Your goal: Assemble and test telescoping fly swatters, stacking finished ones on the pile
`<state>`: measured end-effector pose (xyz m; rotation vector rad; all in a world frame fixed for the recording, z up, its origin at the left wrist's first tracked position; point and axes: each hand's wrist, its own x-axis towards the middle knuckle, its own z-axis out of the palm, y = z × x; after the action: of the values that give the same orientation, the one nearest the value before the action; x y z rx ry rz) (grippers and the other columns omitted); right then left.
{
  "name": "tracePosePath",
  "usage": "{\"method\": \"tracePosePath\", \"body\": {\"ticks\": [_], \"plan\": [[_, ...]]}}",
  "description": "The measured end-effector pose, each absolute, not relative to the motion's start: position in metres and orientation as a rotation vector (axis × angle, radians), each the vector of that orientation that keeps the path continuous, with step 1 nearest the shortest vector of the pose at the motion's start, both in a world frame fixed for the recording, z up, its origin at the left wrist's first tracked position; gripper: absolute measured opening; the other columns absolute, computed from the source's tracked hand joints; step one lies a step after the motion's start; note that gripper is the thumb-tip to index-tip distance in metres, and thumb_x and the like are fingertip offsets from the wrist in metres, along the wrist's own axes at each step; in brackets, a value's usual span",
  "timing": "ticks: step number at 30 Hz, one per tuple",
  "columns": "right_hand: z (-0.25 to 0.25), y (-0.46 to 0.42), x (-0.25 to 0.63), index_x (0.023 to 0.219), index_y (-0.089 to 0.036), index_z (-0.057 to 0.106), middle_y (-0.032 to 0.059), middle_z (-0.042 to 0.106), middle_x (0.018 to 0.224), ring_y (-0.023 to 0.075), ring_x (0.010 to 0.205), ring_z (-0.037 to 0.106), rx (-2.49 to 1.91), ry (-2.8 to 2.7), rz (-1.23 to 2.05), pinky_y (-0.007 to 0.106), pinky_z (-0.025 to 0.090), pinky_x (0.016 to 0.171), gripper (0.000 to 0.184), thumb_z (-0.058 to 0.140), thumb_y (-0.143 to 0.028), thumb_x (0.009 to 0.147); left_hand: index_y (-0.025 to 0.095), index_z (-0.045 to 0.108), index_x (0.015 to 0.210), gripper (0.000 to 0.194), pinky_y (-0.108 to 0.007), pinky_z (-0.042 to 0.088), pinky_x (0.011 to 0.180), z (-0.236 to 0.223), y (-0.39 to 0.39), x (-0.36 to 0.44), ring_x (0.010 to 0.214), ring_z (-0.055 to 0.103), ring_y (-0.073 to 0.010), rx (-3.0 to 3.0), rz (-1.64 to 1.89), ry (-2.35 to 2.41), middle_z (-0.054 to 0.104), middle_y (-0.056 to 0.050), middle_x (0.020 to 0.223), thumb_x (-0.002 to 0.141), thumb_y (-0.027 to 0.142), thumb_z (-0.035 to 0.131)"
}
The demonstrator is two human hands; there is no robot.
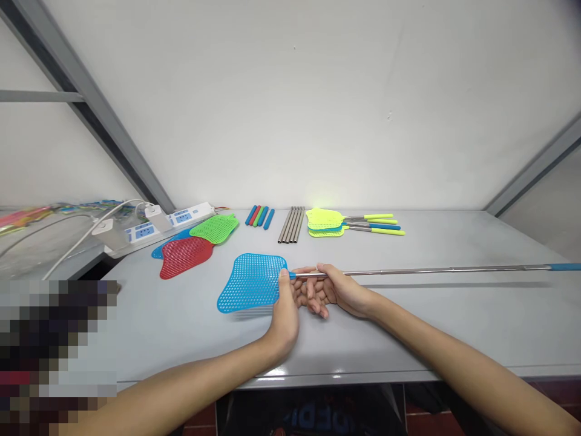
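A blue fly-swatter head (252,283) hovers just over the grey table (454,315), joined to a long extended metal rod (436,270) that runs right to a blue grip (565,266). My left hand (285,312) pinches the head's edge where it meets the rod. My right hand (333,290) curls around the rod right beside that joint. The two hands touch each other.
Red (184,255), green (215,228) and blue loose swatter heads lie at the left. Coloured grips (260,216), several metal rods (291,224) and finished yellow swatters (349,223) line the back. A power strip (158,224) with cables sits far left.
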<state>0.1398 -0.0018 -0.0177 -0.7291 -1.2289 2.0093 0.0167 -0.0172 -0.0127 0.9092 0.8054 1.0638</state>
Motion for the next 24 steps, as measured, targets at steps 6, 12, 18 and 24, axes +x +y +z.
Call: {"method": "tracePosePath", "body": {"ticks": [6,12,18,24], "plan": [[-0.0233,-0.0004,0.1406,0.071,-0.012,0.051,0.0043,0.055,0.051,0.0117,0.041,0.049,-0.684,-1.229,2.005,0.023,0.036,0.041,0.046,0.018,-0.041,0.082,0.011,0.055,0.093,0.052,-0.025,0.044,0.045,-0.0121,-0.0187,0.0177,0.052,0.058,-0.0155,0.893,1.066,0.857,0.062,-0.003,0.061,0.078,0.051,0.025],[-0.0232,-0.0006,0.1404,0.07,-0.011,0.051,0.0047,0.055,0.052,0.0111,0.04,0.049,-0.701,-1.231,2.015,0.022,0.036,0.04,0.048,0.017,-0.042,0.082,0.012,0.055,0.094,0.052,-0.024,0.043,0.046,-0.0139,-0.0191,0.0177,0.049,0.057,-0.0144,0.925,1.066,0.801,0.061,-0.003,0.059,0.08,0.051,0.023],[-0.0234,-0.0001,0.14,0.068,-0.012,0.049,0.0045,0.055,0.05,0.0115,0.041,0.049,-0.711,-1.223,2.015,0.022,0.036,0.04,0.046,0.017,-0.042,0.082,0.011,0.053,0.099,0.052,-0.025,0.044,0.049,-0.0143,-0.0196,0.0166,0.052,0.058,-0.0157,0.95,1.058,0.822,0.061,-0.003,0.058,0.08,0.05,0.024],[-0.0259,0.0007,0.1393,0.07,-0.012,0.049,0.0043,0.055,0.05,0.0111,0.039,0.049,-0.705,-1.215,1.999,0.022,0.036,0.04,0.046,0.018,-0.043,0.082,0.014,0.054,0.098,0.05,-0.025,0.045,0.051,-0.0171,-0.0191,0.0162,0.053,0.059,-0.0155,0.978,1.047,0.809,0.061,-0.001,0.057,0.08,0.051,0.025]]}}
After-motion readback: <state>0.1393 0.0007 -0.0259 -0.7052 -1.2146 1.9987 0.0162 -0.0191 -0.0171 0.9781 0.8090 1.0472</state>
